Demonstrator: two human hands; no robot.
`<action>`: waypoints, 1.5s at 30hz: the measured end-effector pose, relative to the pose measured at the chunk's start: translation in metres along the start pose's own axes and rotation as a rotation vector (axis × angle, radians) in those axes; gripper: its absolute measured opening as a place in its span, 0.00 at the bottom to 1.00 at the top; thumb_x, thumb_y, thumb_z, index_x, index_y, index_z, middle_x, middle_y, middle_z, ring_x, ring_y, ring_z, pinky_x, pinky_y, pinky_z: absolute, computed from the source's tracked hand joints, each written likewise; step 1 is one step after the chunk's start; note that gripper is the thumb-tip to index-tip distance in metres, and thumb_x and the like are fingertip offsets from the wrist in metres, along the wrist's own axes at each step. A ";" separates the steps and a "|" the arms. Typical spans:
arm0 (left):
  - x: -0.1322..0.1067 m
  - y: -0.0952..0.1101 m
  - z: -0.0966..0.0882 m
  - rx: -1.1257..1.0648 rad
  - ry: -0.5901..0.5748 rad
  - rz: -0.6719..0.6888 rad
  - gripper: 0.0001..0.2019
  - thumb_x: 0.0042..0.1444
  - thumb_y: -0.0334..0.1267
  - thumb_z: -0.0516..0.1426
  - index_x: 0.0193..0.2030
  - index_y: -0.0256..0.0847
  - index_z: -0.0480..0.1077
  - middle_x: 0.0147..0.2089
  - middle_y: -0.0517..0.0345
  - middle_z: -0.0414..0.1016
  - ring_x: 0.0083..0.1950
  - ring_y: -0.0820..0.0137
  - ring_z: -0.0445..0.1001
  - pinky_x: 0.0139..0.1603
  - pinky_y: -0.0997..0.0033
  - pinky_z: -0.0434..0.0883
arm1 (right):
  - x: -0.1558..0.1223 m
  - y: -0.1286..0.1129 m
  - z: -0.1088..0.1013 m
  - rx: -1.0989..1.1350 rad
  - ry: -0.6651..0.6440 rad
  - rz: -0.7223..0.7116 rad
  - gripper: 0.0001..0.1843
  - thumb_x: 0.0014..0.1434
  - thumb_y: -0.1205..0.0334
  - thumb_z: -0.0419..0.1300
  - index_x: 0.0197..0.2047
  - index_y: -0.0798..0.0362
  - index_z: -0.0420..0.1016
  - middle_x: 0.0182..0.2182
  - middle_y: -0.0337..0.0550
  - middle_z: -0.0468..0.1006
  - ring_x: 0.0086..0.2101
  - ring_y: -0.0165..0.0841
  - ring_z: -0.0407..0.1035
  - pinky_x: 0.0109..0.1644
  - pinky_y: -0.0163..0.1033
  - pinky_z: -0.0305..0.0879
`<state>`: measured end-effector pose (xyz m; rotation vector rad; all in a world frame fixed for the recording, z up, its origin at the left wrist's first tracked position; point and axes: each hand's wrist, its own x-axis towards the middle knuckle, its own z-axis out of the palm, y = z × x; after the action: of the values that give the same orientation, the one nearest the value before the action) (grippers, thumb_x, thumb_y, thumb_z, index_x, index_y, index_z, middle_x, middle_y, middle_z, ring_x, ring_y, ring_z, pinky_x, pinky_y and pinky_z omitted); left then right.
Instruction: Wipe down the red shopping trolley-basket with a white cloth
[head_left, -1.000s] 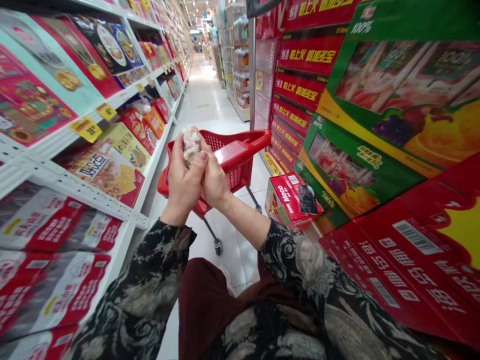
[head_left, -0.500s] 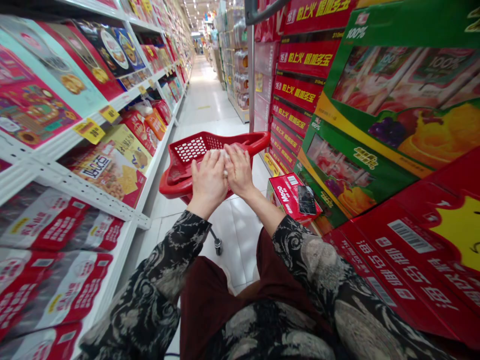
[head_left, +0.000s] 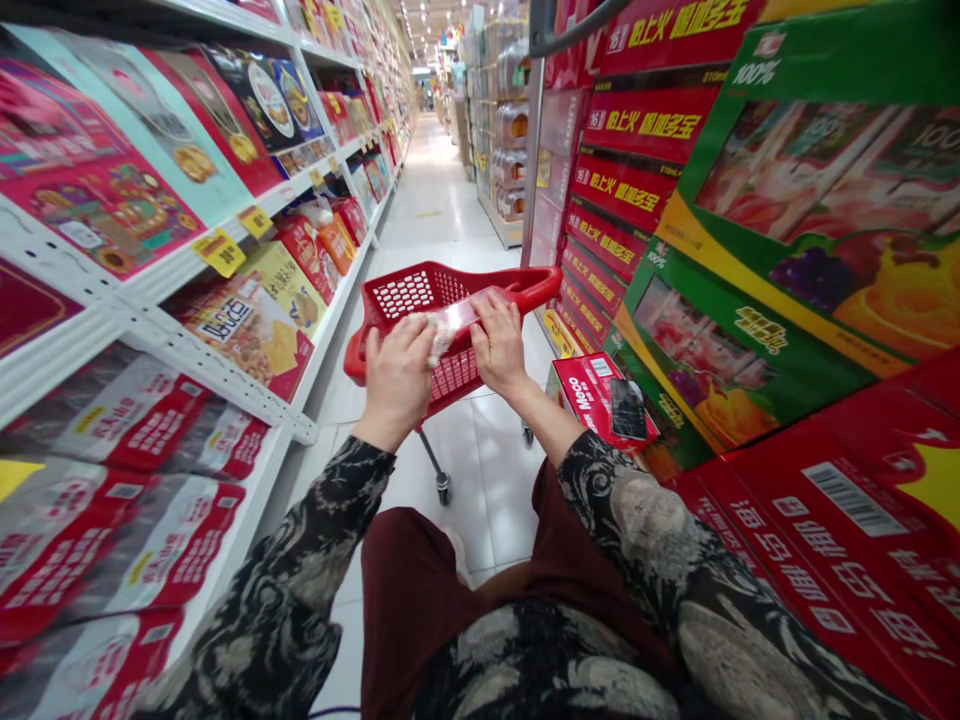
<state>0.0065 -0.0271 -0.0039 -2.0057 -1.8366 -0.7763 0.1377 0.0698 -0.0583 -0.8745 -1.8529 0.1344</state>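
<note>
A red shopping cart with a perforated plastic basket (head_left: 397,296) stands in front of my knees, its red handle bar facing me. My left hand (head_left: 399,378) is at the left part of the handle. Bunched under its fingers is a white crumpled wipe (head_left: 444,338), touching the bar; whether it is paper or cloth I cannot tell. To the right of it, my right hand (head_left: 498,342) lies over the handle with its fingers curled on the bar. A shiny, pale strip of the handle (head_left: 471,308) shows between the hands.
Shelves with boxed snacks (head_left: 247,320) and packaged goods run along the left. Stacked red drink cartons (head_left: 637,125) and green juice boxes (head_left: 757,340) line the right. A phone (head_left: 628,408) lies on a red box (head_left: 581,385). The tiled aisle (head_left: 427,200) stretches ahead.
My hands, close together before, have moved apart along the handle, uncovering its pale strip. The white wipe now shows at my left hand. The view has shifted slightly left.
</note>
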 end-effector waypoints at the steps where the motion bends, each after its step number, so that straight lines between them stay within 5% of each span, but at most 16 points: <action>1: 0.004 0.008 0.005 -0.015 0.003 0.016 0.19 0.56 0.31 0.48 0.52 0.46 0.68 0.59 0.52 0.68 0.63 0.60 0.63 0.64 0.44 0.51 | 0.000 0.001 0.000 -0.004 -0.007 -0.006 0.23 0.63 0.58 0.41 0.56 0.51 0.65 0.55 0.44 0.70 0.61 0.38 0.54 0.66 0.55 0.42; 6: 0.010 0.018 0.021 -0.064 0.045 0.098 0.18 0.58 0.32 0.48 0.53 0.48 0.68 0.60 0.54 0.68 0.64 0.62 0.61 0.67 0.41 0.40 | 0.000 0.007 -0.007 -0.023 -0.058 -0.072 0.21 0.62 0.60 0.42 0.53 0.51 0.68 0.55 0.43 0.70 0.61 0.37 0.54 0.66 0.53 0.42; 15: -0.038 -0.042 -0.014 0.022 0.072 0.004 0.16 0.58 0.32 0.49 0.51 0.48 0.68 0.60 0.53 0.67 0.62 0.59 0.64 0.66 0.40 0.39 | 0.000 0.004 -0.004 -0.032 -0.103 -0.070 0.19 0.62 0.61 0.45 0.53 0.50 0.69 0.56 0.42 0.69 0.61 0.37 0.53 0.67 0.55 0.38; 19: -0.023 -0.038 -0.017 0.035 0.030 -0.056 0.18 0.58 0.33 0.48 0.54 0.47 0.67 0.60 0.50 0.67 0.61 0.57 0.65 0.64 0.38 0.45 | -0.001 -0.002 -0.003 -0.026 -0.104 -0.040 0.19 0.61 0.61 0.46 0.53 0.50 0.69 0.56 0.43 0.69 0.61 0.37 0.53 0.67 0.54 0.37; 26: 0.008 -0.010 0.007 -0.033 -0.009 0.013 0.22 0.56 0.31 0.49 0.56 0.50 0.65 0.61 0.54 0.66 0.62 0.60 0.63 0.65 0.41 0.45 | 0.002 0.002 -0.003 -0.027 -0.119 -0.032 0.19 0.61 0.62 0.46 0.52 0.50 0.69 0.56 0.42 0.69 0.62 0.36 0.52 0.67 0.55 0.36; 32: -0.015 -0.049 -0.010 -0.003 0.003 -0.019 0.18 0.58 0.34 0.47 0.54 0.49 0.66 0.61 0.57 0.67 0.60 0.58 0.66 0.65 0.41 0.47 | 0.008 0.011 -0.005 -0.027 -0.142 -0.053 0.19 0.60 0.64 0.46 0.52 0.49 0.69 0.56 0.40 0.69 0.62 0.36 0.52 0.67 0.56 0.37; 36: -0.009 -0.073 -0.016 -0.007 -0.049 -0.057 0.15 0.56 0.35 0.47 0.48 0.44 0.69 0.54 0.56 0.73 0.55 0.57 0.69 0.61 0.39 0.53 | 0.012 0.011 0.001 -0.022 -0.107 -0.028 0.19 0.60 0.62 0.47 0.51 0.50 0.70 0.56 0.42 0.69 0.62 0.38 0.51 0.67 0.57 0.36; 45: 0.017 -0.071 -0.002 -0.025 -0.112 -0.041 0.16 0.54 0.37 0.46 0.43 0.44 0.71 0.45 0.52 0.76 0.50 0.61 0.71 0.59 0.52 0.57 | 0.029 0.031 0.012 -0.055 -0.100 -0.005 0.19 0.62 0.57 0.44 0.52 0.48 0.69 0.57 0.42 0.67 0.63 0.39 0.47 0.66 0.59 0.35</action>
<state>-0.0626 -0.0050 -0.0016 -2.0720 -1.9450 -0.7146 0.1378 0.1141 -0.0557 -0.9153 -1.9592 0.1267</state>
